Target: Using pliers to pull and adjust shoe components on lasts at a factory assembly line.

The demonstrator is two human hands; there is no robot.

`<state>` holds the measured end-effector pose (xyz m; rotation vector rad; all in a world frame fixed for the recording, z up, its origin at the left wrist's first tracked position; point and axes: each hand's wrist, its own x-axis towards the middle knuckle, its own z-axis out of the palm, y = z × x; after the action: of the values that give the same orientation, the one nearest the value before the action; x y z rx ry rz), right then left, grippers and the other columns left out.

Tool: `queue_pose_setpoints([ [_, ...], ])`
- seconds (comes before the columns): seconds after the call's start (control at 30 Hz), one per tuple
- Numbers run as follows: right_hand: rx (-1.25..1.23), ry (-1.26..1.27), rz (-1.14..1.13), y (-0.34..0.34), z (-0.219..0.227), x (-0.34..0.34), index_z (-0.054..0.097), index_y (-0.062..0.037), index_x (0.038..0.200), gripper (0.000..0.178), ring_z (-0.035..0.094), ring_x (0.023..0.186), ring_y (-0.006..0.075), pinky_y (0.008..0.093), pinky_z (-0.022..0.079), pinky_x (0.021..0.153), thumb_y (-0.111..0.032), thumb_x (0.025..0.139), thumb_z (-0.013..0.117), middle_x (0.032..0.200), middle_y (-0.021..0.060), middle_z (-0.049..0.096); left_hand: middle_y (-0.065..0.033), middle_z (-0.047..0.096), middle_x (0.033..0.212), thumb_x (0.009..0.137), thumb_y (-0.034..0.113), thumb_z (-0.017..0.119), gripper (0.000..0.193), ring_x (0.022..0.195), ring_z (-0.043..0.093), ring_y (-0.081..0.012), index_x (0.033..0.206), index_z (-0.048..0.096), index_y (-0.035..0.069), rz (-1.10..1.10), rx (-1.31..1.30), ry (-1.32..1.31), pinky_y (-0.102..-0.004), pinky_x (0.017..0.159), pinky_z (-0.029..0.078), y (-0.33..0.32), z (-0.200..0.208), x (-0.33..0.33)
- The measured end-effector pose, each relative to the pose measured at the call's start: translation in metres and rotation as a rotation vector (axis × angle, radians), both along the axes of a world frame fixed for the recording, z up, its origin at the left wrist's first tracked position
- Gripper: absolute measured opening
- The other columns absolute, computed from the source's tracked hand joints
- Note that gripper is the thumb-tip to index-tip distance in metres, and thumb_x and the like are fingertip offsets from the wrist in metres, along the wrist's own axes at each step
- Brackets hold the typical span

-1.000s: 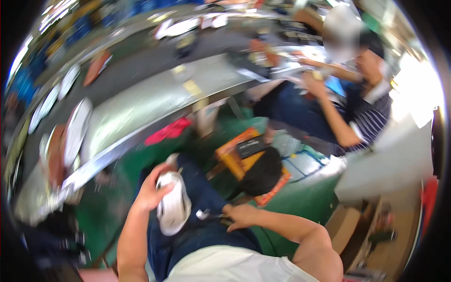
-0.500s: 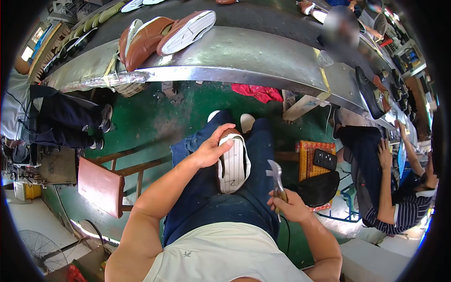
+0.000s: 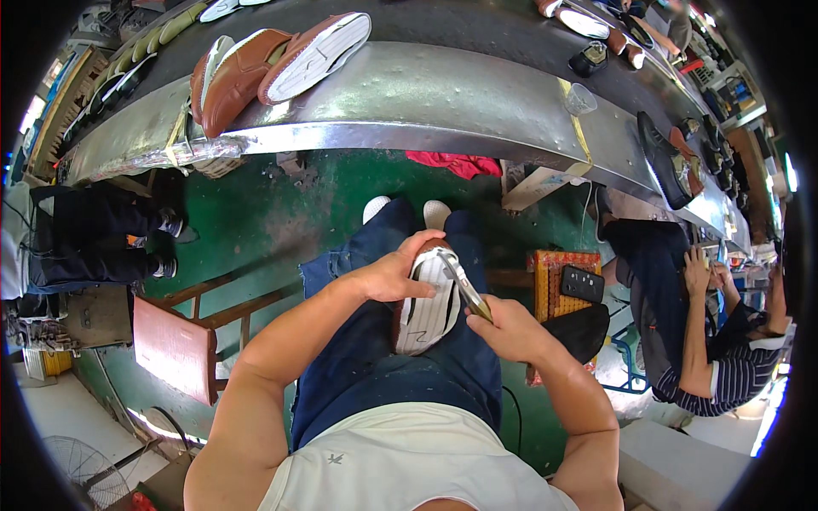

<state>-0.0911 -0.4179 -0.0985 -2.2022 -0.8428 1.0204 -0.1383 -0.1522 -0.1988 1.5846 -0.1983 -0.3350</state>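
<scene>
Left hand (image 3: 397,274): grasping upturned brown shoe (image 3: 424,308) by its far end.
Right hand (image 3: 509,329): clasping metal tool (image 3: 464,288), head over white sole (image 3: 420,330); contact unclear.
Surface (image 3: 460,89): other shoes (image 3: 241,89).

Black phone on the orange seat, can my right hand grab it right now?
Probably not while your right hand grips the metal tool over the shoe; otherwise likely yes, since the phone lies uncovered on the seat with nothing visible in between.

Visible are the wearer's two hands (image 3: 394,274), two white-shod feet (image 3: 436,214), one held shoe (image 3: 429,318), one metal tool (image 3: 464,287), one phone (image 3: 582,284), one plastic cup (image 3: 581,100), one pink-topped stool (image 3: 175,347), one fan (image 3: 83,467) and one red cloth (image 3: 457,163).
</scene>
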Motion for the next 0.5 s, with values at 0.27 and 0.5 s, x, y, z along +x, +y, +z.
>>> queue_pose_setpoints([
  [0.27, 0.320, 0.812, -0.513, 0.015, -0.030, -0.009, 0.064, 0.0010, 0.117, 0.027, 0.064, 0.084, 0.0108, 0.0240, 0.048, 0.067, -0.022, 0.104, 0.056, 0.104, 0.0078, 0.070, -0.0114, 0.051, 0.139, 0.088, 0.000, 0.074, 0.088, 0.130, 0.050, -0.0216, 0.158, 0.023, 0.017, -0.055, -0.084, 0.200, -0.0380, 0.112, 0.040, 0.001, -0.007, 0.021],
  [0.5, 0.214, 0.952, -0.466, 0.000, -0.016, 0.016, 0.063, 0.0007, 0.115, 0.023, 0.068, 0.101, 0.0173, 0.0315, 0.055, 0.083, -0.019, 0.103, 0.057, 0.109, 0.0093, 0.069, -0.0160, 0.047, 0.146, 0.104, 0.027, 0.059, 0.056, 0.136, 0.046, -0.0246, 0.152, 0.038, 0.008, 0.144, 0.179, -0.100, -0.0373, 0.116, 0.036, -0.001, -0.006, 0.016],
])
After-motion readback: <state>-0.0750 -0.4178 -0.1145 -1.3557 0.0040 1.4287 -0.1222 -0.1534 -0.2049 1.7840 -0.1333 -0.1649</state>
